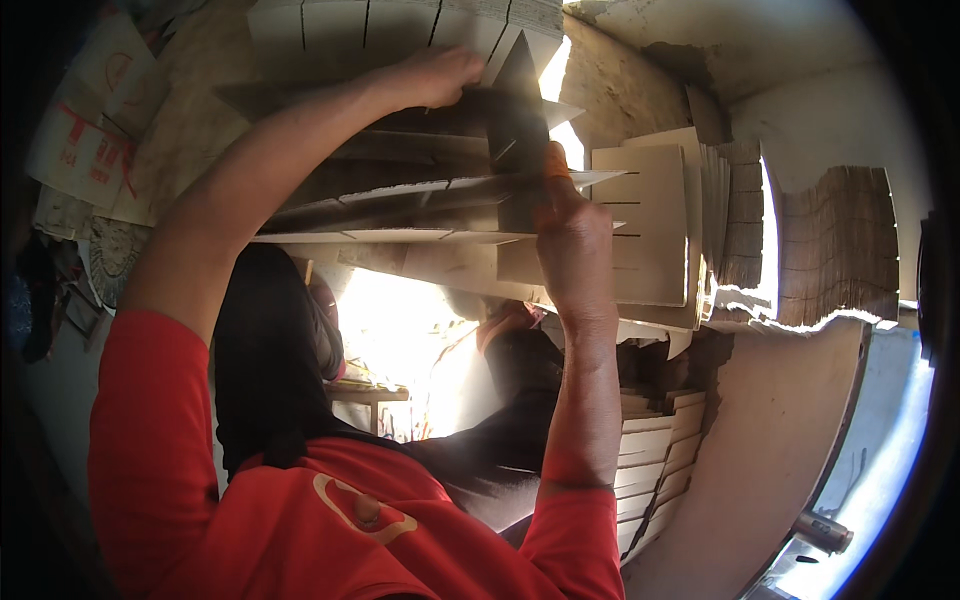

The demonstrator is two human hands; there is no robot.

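Long slotted cardboard strips (400, 190) stand on edge, side by side, in front of me. A crosswise cardboard strip (516, 130) rises near their right ends, its pointed corner upward. My right hand (574, 220) is closed on the crosswise strip's near side; the thumb, with an orange covering, points up and the other fingers are mostly hidden. Farther away, my left hand (445, 78) reaches over the long strips. Its fingers are curled and slightly blurred at the far strip, close to the crosswise one; what they pinch cannot be made out.
A stack of slotted cardboard (400, 25) lies at the far edge. Pale slotted sheets (645, 220) stand at right, beside a brown stack (838, 245). More pieces (655, 460) are piled low by my right arm. A printed white sack (90, 150) lies at left.
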